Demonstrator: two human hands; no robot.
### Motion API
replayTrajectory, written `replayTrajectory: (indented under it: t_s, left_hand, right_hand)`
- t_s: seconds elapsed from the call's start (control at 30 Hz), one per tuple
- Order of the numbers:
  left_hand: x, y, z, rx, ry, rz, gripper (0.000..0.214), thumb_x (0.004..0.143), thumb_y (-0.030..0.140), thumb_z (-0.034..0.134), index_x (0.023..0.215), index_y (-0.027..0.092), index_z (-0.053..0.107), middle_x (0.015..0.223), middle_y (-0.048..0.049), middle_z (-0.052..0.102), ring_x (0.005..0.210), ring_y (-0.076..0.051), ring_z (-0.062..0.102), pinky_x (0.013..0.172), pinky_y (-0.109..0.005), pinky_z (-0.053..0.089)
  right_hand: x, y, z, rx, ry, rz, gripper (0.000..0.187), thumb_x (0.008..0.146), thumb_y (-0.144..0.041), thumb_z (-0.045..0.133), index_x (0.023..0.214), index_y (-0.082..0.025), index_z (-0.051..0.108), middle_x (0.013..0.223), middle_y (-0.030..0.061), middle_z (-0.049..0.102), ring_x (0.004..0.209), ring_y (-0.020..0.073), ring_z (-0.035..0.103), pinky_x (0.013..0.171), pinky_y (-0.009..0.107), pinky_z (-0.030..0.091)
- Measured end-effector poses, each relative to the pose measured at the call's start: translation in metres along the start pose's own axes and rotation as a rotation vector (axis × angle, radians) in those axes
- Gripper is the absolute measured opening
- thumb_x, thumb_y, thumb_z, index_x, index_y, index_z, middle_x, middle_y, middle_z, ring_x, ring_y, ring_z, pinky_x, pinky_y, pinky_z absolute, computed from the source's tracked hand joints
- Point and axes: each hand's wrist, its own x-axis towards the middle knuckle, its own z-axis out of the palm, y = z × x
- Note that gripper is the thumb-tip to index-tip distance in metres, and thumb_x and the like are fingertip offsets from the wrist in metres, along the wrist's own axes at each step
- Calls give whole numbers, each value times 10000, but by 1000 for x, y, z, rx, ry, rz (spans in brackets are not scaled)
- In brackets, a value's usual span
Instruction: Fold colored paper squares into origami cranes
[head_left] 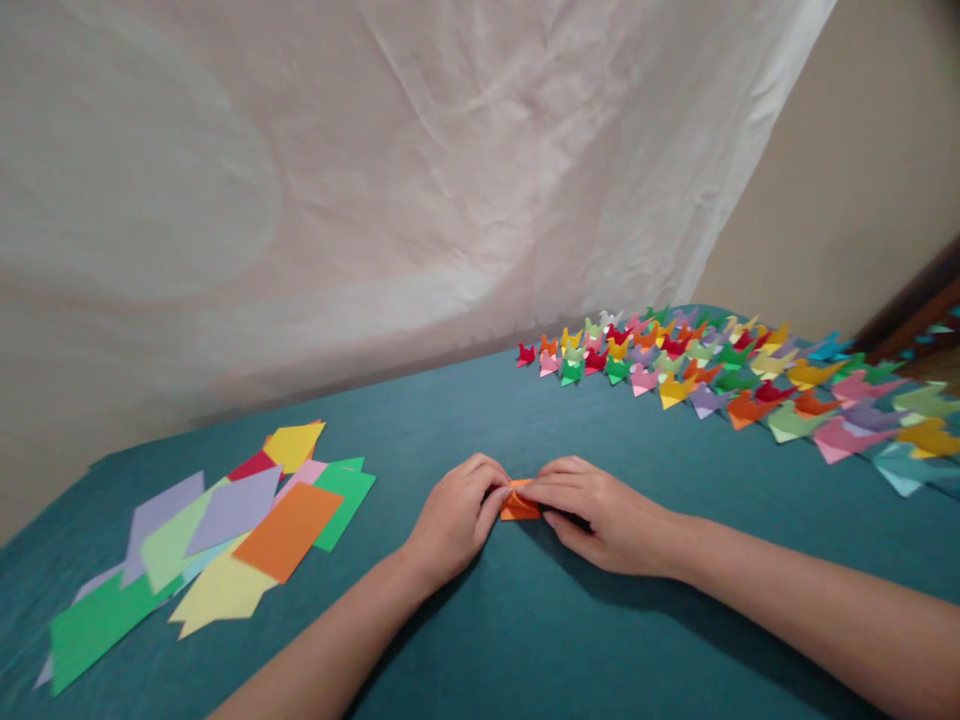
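Note:
A small folded piece of orange paper point(520, 508) lies on the teal tabletop between my two hands. My left hand point(466, 510) pinches its left side, thumb and fingers closed at the edge. From the other side, my right hand point(596, 510) presses its fingertips onto the paper's upper right part, with the thumb held lower and a little apart from the fingers. Creases show across the middle of the paper. My fingers cover its left and right ends.
Flat coloured paper sheets point(289, 530) lie overlapping at the left. Many small folded paper birds point(712, 400) stand in rows at the back right. A pale cloth point(450, 150) hangs behind the teal table point(420, 420). A dark wooden object point(919, 310) is at the far right.

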Motion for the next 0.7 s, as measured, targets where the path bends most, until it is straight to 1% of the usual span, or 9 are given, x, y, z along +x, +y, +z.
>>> replayTrajectory:
  t_s: [0.1,0.27,0.5,0.57,0.63,0.7]
  left_hand:
    - [0,0,1,12,8,-4,162,920,199,400,859,169,547,916,-54,559,861,-170,522,791,-298,430]
    - [-1,1,2,37,15,-7,166,918,196,400,855,168,551,910,-54,559,848,-170,520,781,-301,435]
    - [0,3,-1,116,12,8,198,928,214,382,880,168,568,926,-58,570,860,-169,537,790,-308,452]
    - [-3,6,-3,176,22,19,191,928,222,389,931,171,573,974,-65,581,902,-178,544,812,-324,453]
    - [-9,12,-5,275,45,30,194,925,223,404,1029,175,561,1065,-76,585,983,-199,537,848,-352,446]
    - [-18,21,-4,388,25,65,232,925,207,404,1108,177,543,1134,-82,586,1043,-212,532,873,-369,441]
  right_hand:
    - [-1,0,-3,-27,-24,-42,408,828,-60,454,1207,-182,543,1100,83,644,1007,186,548,878,358,441]
    - [-3,1,-6,-90,-99,-117,401,863,-106,443,1247,-182,525,1163,73,626,1069,198,515,909,384,422]
    - [-4,-2,-7,-137,-131,-95,402,865,-142,466,1264,-165,510,1187,77,610,1076,206,515,921,398,414]
    - [-4,-2,-7,-143,-124,-94,395,868,-152,467,1260,-166,513,1188,81,609,1069,205,522,916,398,418]
    - [-3,-2,-6,-149,-118,-93,387,872,-161,467,1256,-165,516,1188,89,608,1061,204,530,909,396,423]
    - [-3,-2,-5,-156,-121,-89,378,872,-163,470,1246,-161,525,1185,91,609,1056,205,534,908,394,424]
